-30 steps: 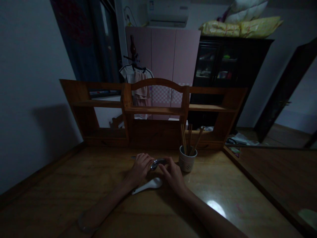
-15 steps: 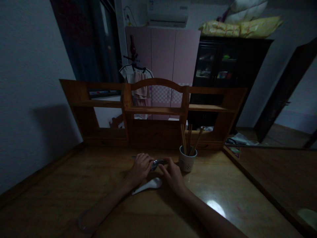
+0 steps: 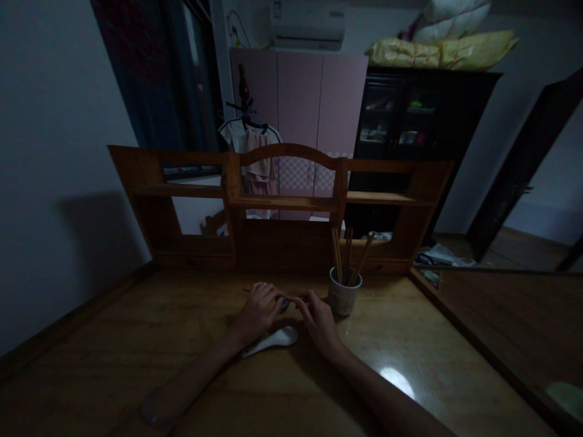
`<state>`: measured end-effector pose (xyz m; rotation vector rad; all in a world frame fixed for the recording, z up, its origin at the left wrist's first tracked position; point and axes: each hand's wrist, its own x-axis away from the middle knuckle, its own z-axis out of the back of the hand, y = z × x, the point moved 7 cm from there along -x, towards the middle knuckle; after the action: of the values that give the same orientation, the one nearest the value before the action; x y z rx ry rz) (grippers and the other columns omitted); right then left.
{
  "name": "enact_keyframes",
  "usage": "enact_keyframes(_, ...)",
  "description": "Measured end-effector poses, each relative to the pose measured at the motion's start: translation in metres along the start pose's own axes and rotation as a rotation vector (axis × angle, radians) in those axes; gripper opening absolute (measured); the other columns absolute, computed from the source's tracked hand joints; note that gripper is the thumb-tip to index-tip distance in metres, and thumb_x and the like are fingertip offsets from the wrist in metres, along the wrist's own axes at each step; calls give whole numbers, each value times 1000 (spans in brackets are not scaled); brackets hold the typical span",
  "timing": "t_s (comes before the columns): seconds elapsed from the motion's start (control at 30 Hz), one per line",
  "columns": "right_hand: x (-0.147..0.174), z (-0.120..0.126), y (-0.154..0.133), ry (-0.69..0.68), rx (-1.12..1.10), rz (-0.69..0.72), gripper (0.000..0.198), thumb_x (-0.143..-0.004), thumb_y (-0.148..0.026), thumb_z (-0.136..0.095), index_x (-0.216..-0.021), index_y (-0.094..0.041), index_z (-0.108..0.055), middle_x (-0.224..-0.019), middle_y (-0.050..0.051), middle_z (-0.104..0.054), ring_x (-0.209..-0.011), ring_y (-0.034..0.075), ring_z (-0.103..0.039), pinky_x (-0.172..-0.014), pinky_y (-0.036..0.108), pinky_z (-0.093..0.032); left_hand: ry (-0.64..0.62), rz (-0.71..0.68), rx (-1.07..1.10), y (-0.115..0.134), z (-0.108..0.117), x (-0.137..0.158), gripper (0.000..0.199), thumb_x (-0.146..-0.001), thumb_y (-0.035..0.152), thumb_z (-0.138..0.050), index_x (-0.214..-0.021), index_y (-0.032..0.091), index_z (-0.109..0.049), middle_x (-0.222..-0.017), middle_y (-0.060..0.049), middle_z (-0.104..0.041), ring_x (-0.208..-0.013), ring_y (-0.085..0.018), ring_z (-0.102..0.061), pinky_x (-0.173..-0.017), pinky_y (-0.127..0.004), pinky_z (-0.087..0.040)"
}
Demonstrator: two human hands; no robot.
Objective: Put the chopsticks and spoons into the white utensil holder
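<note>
My left hand (image 3: 260, 309) is closed around what looks like a metal spoon (image 3: 285, 304). Its dark rounded end shows past my thumb, and a thin tip pokes out beyond my knuckles on the far left. Close by on the right, my right hand (image 3: 316, 314) pinches a thin metal piece at the fingertips; whether it belongs to the same utensil I cannot tell. A white soup spoon (image 3: 276, 340) lies on the table just below both hands, its bowl to the right.
Right of my hands stands a pale cup (image 3: 345, 297) with several chopsticks (image 3: 348, 258) upright in it. A wooden shelf unit (image 3: 285, 243) runs along the back of the wooden table (image 3: 204, 388). The wall is on the left; a raised edge borders the right.
The shiny metal between my hands has turned and now shows as a smaller, darker shape. My hands stay almost in place; the white soup spoon and cup have not moved.
</note>
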<state>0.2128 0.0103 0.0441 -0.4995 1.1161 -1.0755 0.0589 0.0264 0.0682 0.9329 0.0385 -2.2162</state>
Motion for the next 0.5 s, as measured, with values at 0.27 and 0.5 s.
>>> enact_keyframes(0.27,2,3,-11,26,-31,34,25,-96,-42,-43,-95,-22,-58,-80,2,-67,-65,17,-63,-60,25,-46,76,4,33,-3,4,1,17,-95,25,-42,-94,21,-58,-89,-5,-61,-87,-20,-56,-84,-38,-44)
enact_keyframes(0.5,4,5,-27,38,-49,64,22,-92,-41,-50,-93,-21,-57,-75,1,-64,-59,15,-60,-53,24,-46,338,189,123,-33,35,5,19,-97,26,-38,-87,21,-54,-85,-3,-57,-83,-18,-57,-78,-31,-46)
